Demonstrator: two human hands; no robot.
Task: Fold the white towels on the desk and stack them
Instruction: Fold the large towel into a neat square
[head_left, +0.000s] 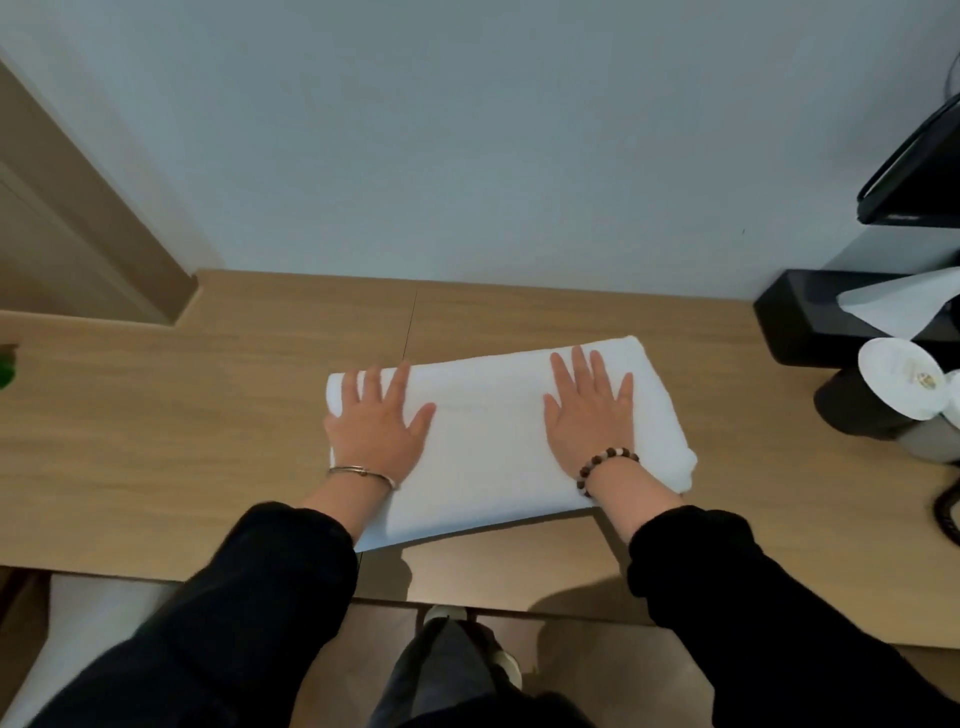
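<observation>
The folded white towel (493, 441) lies flat on the wooden desk (156, 426), near its middle and angled slightly to the front edge. The left hand (376, 423) rests palm-down on the towel's left end — fingers straight and spread. The right hand (589, 410) rests palm-down on the right half, fingers likewise straight, gripping nothing. A black tissue box (810, 322) stands at the desk's far right.

Likely hotel room, wooden desk (156, 415), paper-capped cups (898, 379)
</observation>
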